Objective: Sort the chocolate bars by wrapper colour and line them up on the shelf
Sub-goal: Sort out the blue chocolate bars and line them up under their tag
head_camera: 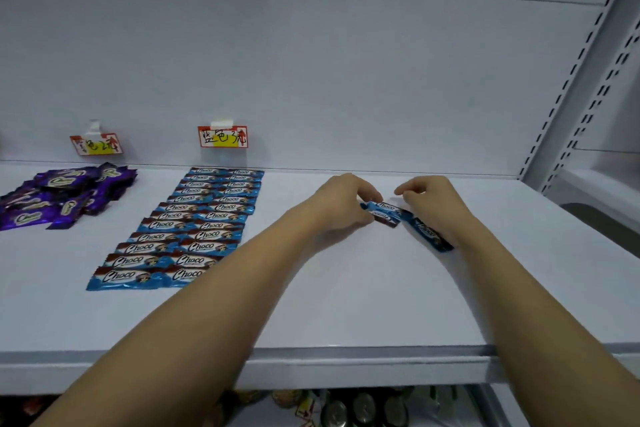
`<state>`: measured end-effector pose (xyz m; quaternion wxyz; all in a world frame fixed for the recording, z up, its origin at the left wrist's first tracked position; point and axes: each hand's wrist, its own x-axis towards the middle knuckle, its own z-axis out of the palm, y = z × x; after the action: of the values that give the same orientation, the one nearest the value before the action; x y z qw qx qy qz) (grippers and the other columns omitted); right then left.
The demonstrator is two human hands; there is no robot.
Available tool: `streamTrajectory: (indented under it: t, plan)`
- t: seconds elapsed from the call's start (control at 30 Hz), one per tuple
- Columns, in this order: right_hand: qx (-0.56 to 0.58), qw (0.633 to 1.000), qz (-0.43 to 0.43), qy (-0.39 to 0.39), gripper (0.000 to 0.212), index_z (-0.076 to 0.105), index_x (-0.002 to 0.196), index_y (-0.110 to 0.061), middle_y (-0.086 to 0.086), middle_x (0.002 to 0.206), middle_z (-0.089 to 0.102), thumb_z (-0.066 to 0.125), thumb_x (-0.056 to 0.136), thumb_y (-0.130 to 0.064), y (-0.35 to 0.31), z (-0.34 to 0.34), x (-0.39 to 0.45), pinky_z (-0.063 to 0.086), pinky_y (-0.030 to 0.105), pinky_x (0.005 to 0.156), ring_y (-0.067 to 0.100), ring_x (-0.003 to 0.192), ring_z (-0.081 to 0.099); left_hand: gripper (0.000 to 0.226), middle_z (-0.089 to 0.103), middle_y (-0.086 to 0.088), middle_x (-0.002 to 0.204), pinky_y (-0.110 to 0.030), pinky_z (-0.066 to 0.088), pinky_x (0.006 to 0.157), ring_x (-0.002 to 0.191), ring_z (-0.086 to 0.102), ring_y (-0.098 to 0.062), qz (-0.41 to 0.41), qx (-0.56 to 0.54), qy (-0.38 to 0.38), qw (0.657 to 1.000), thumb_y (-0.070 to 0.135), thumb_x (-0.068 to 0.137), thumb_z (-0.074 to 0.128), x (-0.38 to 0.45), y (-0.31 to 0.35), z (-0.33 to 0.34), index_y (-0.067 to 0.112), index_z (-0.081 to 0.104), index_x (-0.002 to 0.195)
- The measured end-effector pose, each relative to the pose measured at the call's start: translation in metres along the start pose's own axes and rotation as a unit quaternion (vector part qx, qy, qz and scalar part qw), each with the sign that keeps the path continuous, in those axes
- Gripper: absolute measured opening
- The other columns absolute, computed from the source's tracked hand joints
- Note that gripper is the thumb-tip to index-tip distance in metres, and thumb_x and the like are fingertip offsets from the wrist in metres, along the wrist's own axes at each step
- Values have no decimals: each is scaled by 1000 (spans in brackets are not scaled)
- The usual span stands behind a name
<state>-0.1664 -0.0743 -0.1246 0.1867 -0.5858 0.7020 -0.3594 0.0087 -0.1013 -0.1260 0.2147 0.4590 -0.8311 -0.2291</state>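
Observation:
Two columns of blue-wrapped Choco bars [188, 225] lie lined up on the white shelf [346, 288], under a red-and-yellow price tag [223, 137]. Purple-wrapped bars [59, 196] sit in a loose heap at the far left. Right of the blue rows, my left hand [341, 208] pinches the left end of a blue bar [386, 207] that lies over another bar [385, 219]. My right hand [431, 203] hovers at that bar's right end with curled fingers. A third blue bar [429, 234] lies under my right wrist.
A second price tag [97, 145] hangs above the purple heap. A slotted upright post [585, 80] bounds the shelf on the right. Below the shelf's front edge [311, 367], cans and packets [346, 409] fill a lower level.

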Motion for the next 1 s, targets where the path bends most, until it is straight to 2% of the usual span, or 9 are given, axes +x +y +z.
streamTrajectory:
  t: [0.17,0.23,0.37,0.47,0.53,0.6,0.77,0.9,1.0]
  plan:
    - [-33,997,-28,-60,11,70,96,-19,-3,90,64,59,92,-20,15,1,6,36,21,55,8,65,52,14,62,12,87,-6,36,64,82,55,-6,17,-15,19,1000,22,88,68,6,-16,1,24,75,100]
    - [-64,995,-29,-69,7,67,96,-23,-3,96,63,64,89,-22,16,5,8,33,19,53,7,62,49,16,64,9,87,-5,36,63,81,55,-7,11,-19,38,999,21,94,60,9,-17,1,19,74,100]
    - [-68,995,-36,-57,9,65,96,-25,-4,102,59,65,89,-20,17,9,8,35,16,57,7,77,52,20,64,6,89,-14,39,63,80,55,-9,-27,-51,74,996,19,99,50,13,-18,2,16,69,97]
    - [-90,992,-53,-70,28,61,119,-27,-6,111,53,62,91,-29,16,12,7,39,23,80,15,110,46,20,70,0,88,-23,45,65,72,60,-12,-69,-119,84,987,17,100,47,11,-19,0,12,66,95]
    - [-134,986,-64,-74,29,62,120,-30,-7,109,46,58,92,-36,14,16,7,38,32,95,18,118,38,21,72,-8,87,-30,50,65,71,65,-16,-100,-182,74,975,16,101,44,8,-16,-2,9,63,99]
    - [-141,985,-69,-68,17,65,107,-28,-5,105,48,59,93,-33,10,20,7,41,36,94,19,113,42,22,72,-12,86,-29,52,60,71,68,-20,-134,-259,71,954,13,101,41,4,-12,-3,7,61,101]
    - [-34,998,-52,-21,7,63,92,-21,-5,97,64,63,89,-15,9,9,5,39,21,59,9,79,57,21,71,-14,84,-31,46,52,71,65,-31,-184,-450,51,873,12,96,42,-2,-5,-6,2,60,102]
    - [84,996,23,25,12,71,100,-16,-1,84,69,68,89,-14,14,-19,-4,48,28,65,12,67,59,16,59,-5,74,-32,44,56,61,54,-25,-200,-491,-4,848,16,91,50,-7,-6,-9,9,65,94]
    - [48,995,83,-28,10,73,96,-11,6,78,69,71,87,-13,15,-34,-13,54,34,73,16,63,60,17,52,-1,72,-30,36,52,54,47,-19,-212,-520,-55,826,18,92,51,-9,-5,-10,12,66,96]
